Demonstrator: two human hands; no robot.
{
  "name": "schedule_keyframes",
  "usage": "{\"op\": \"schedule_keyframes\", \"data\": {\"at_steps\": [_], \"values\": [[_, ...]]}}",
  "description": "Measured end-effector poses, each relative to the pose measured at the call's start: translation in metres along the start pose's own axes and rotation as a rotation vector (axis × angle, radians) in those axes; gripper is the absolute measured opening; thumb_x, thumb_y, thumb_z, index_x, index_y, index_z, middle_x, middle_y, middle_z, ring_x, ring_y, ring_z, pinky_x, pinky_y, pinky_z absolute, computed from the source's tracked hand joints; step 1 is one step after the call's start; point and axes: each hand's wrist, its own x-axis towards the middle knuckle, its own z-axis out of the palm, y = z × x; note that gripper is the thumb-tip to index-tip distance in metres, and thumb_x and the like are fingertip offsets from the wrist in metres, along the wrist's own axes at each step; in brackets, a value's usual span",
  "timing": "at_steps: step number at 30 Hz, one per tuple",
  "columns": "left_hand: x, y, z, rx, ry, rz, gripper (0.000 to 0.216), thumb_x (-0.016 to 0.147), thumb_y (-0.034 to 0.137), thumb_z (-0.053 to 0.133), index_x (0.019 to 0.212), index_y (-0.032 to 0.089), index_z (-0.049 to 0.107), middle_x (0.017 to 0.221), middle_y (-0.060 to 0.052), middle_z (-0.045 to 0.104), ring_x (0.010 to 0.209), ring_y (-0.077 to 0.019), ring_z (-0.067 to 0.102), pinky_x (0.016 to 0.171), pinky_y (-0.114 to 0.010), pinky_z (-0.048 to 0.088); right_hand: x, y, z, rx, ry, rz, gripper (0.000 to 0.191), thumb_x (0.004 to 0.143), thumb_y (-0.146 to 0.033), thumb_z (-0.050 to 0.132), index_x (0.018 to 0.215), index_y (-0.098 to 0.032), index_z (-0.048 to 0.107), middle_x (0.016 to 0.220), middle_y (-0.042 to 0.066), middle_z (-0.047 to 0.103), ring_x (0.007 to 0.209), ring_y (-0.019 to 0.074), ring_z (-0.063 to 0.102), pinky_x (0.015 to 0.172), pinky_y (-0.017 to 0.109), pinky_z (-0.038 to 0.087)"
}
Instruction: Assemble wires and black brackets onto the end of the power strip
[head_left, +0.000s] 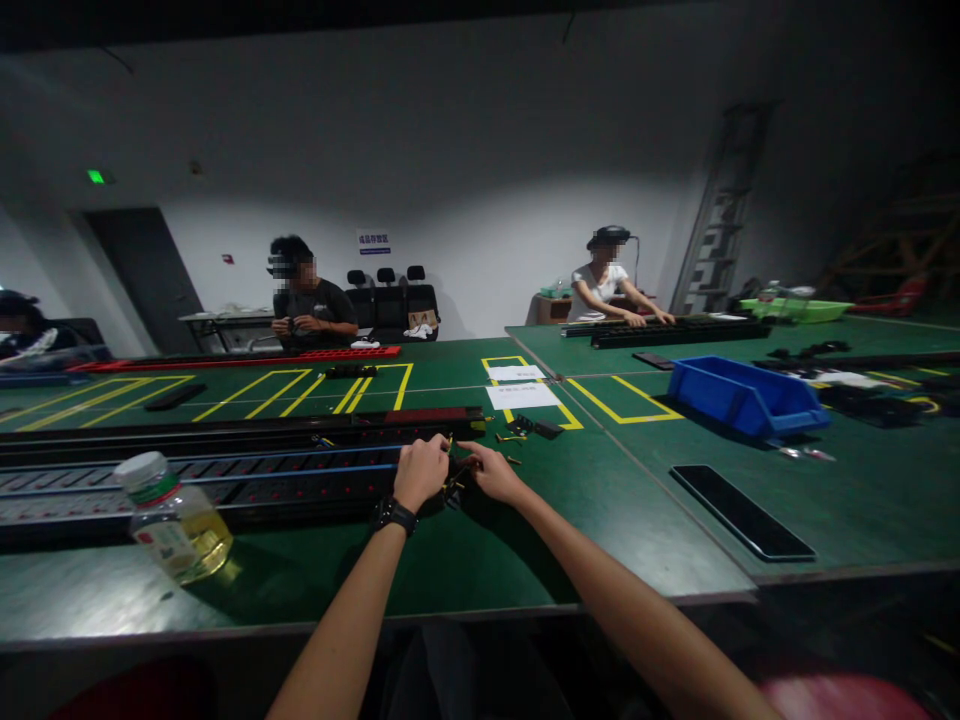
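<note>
My left hand (421, 470) is curled closed at the right end of a long black power strip (225, 480) lying across the green table. A black watch sits on that wrist. My right hand (491, 472) pinches at the same end, fingertips close to the left hand's, with small wires and black parts between them; what each hand holds is too small to name. A few small brass and black parts (525, 430) lie just beyond the hands.
A plastic bottle of yellow liquid (172, 520) leans at the left. A blue bin (742, 395), white papers (521, 393) and a flat black panel (739, 510) sit to the right. Two people work at far tables; another sits at the far left.
</note>
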Motion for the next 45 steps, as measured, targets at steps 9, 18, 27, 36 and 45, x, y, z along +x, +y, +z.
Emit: {"op": "schedule_keyframes", "data": {"at_steps": [9, 18, 27, 36, 45], "values": [[0.000, -0.002, 0.001, -0.023, 0.009, 0.006, 0.030, 0.100, 0.021, 0.041, 0.117, 0.023, 0.066, 0.103, -0.008, 0.076, 0.106, -0.0260, 0.069, 0.097, -0.038, 0.043, 0.000, 0.006, 0.000, 0.047, -0.057, -0.076, 0.080, 0.072, 0.004, 0.046, 0.149, -0.016, 0.059, 0.117, 0.010, 0.079, 0.103, 0.0239, 0.075, 0.096, 0.037, 0.057], [0.003, -0.003, 0.004, -0.019, 0.010, 0.003, 0.031, 0.100, 0.020, 0.040, 0.116, 0.023, 0.067, 0.102, -0.009, 0.076, 0.104, -0.0273, 0.070, 0.096, -0.040, 0.044, 0.001, 0.010, 0.002, 0.059, -0.109, -0.098, 0.086, 0.070, 0.000, 0.051, 0.154, -0.018, 0.054, 0.117, 0.008, 0.079, 0.101, 0.0247, 0.073, 0.094, 0.036, 0.056], [0.005, -0.005, 0.005, -0.028, -0.027, -0.004, 0.033, 0.100, 0.020, 0.040, 0.117, 0.023, 0.067, 0.109, -0.009, 0.077, 0.109, -0.0261, 0.069, 0.097, -0.038, 0.043, -0.004, 0.011, 0.003, -0.129, -0.112, -0.108, 0.096, 0.068, 0.000, 0.051, 0.161, -0.023, 0.046, 0.123, 0.009, 0.076, 0.110, 0.0273, 0.069, 0.102, 0.037, 0.051], [0.001, 0.003, 0.000, 0.032, 0.001, -0.006, 0.034, 0.101, 0.020, 0.039, 0.119, 0.022, 0.068, 0.105, -0.011, 0.077, 0.108, -0.0278, 0.067, 0.095, -0.040, 0.042, 0.001, 0.004, 0.005, -0.003, -0.065, -0.065, 0.090, 0.065, 0.003, 0.047, 0.152, -0.021, 0.059, 0.135, 0.006, 0.073, 0.120, 0.0254, 0.070, 0.105, 0.035, 0.052], [-0.001, 0.003, 0.003, 0.037, 0.016, 0.004, 0.035, 0.101, 0.018, 0.037, 0.120, 0.020, 0.067, 0.108, -0.014, 0.076, 0.116, -0.0302, 0.063, 0.098, -0.043, 0.040, -0.001, -0.004, 0.005, -0.027, -0.062, -0.018, 0.088, 0.065, 0.003, 0.049, 0.150, -0.019, 0.060, 0.125, 0.009, 0.078, 0.113, 0.0265, 0.072, 0.101, 0.035, 0.053]]}}
